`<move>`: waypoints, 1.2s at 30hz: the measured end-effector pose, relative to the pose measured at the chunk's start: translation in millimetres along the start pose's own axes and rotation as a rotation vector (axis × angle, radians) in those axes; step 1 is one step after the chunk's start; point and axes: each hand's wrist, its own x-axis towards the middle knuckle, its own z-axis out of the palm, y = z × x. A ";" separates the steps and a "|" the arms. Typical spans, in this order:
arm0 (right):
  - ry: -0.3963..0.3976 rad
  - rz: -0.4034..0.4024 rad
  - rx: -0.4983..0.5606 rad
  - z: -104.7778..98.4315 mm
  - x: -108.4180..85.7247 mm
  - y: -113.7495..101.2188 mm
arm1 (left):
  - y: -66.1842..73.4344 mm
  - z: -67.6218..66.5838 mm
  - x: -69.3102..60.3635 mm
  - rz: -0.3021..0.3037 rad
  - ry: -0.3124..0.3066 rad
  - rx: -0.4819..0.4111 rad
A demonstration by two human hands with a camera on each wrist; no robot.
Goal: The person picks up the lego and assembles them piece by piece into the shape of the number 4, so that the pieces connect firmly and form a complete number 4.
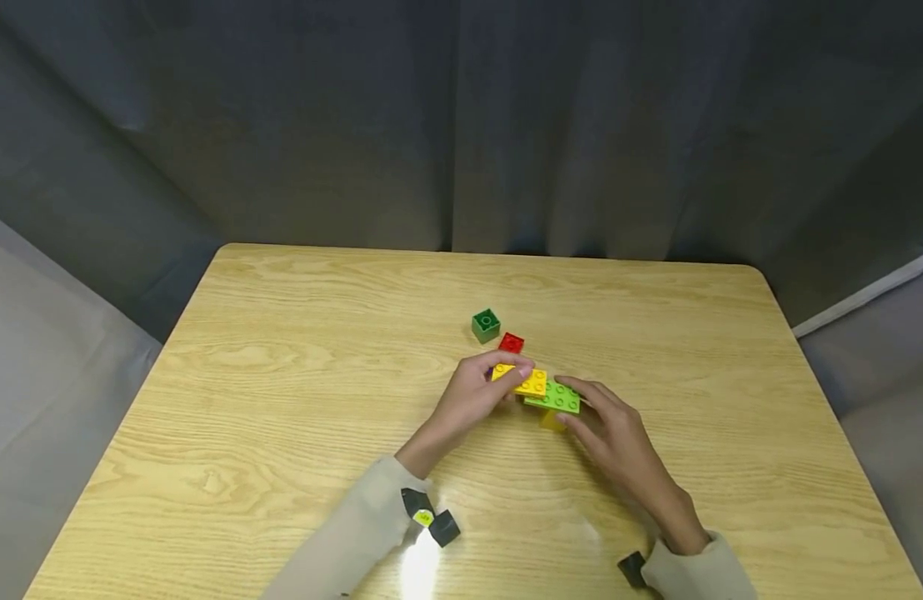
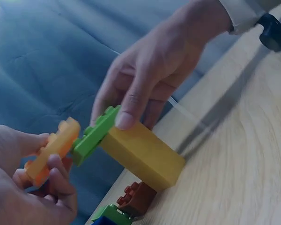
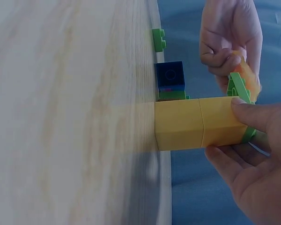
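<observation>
Two bare hands in pale sleeves meet above a light wood-grain bench (image 1: 281, 333). The left hand (image 1: 469, 396) has its thumb and fingers clamped on a flat yellow brick (image 1: 538, 382) with its studs facing up (it looks nearer orange in the left wrist view). The right hand (image 1: 617, 427) is closed around the upper end of a yellow tower (image 3: 180, 124), two blocks stacked upright, thumb on one side and fingers on the other. The tower's foot, below the right hand, stands on the bench.

Across the tower's top, at the right hand's fingertips, lies a light green brick (image 1: 562, 401), its studs up and one end jutting past the tower toward the left hand. The flat yellow brick is above that jutting end; whether the two touch is hard to tell.

Just beyond the left hand's fingers is a red brick (image 1: 511, 342), and a little farther off a dark green block (image 1: 486, 327) lies hollow side up. In the right wrist view a blue block (image 3: 170, 75), hollow underside showing, sits low between the two hands, beside the tower. Well beyond both hands hangs a dark curtain (image 1: 341, 125).
</observation>
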 end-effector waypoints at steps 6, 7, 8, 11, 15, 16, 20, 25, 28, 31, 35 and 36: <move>0.005 -0.028 -0.005 -0.4 -0.4 1.1 | -0.2 5.4 1.3 0.052 -0.013 0.040; 0.006 -0.032 -0.005 -0.4 -0.2 1.4 | 0.1 5.9 1.4 0.051 -0.018 0.038; 0.007 -0.036 -0.006 -0.5 0.1 1.5 | 0.4 6.3 1.8 0.047 -0.021 0.035; 0.013 -0.042 -0.005 -0.9 0.9 1.6 | 2.5 7.0 3.4 0.037 -0.022 0.052; 0.022 -0.054 -0.007 -2.1 1.6 1.4 | 5.7 7.6 6.0 0.022 -0.021 0.105; 0.023 -0.057 -0.006 -2.3 1.6 1.5 | 6.6 7.7 6.5 0.015 -0.025 0.116; 0.022 -0.059 -0.001 -3.1 1.4 1.9 | 9.5 7.3 8.7 -0.039 -0.069 0.134; 0.017 -0.056 -0.002 -4.0 1.2 2.0 | 11.9 4.9 14.0 -0.131 -0.183 -0.031; 0.014 -0.059 0.004 -4.2 1.6 1.9 | 13.5 4.1 15.7 -0.179 -0.216 -0.129; 0.013 -0.060 0.003 -4.4 2.1 1.2 | 14.1 4.6 16.5 -0.206 -0.217 -0.170; 0.014 -0.062 0.005 -4.3 2.9 0.5 | 14.1 4.4 17.0 -0.227 -0.207 -0.197; 0.013 -0.060 0.006 -4.4 3.0 0.1 | 14.2 4.1 17.0 -0.232 -0.204 -0.200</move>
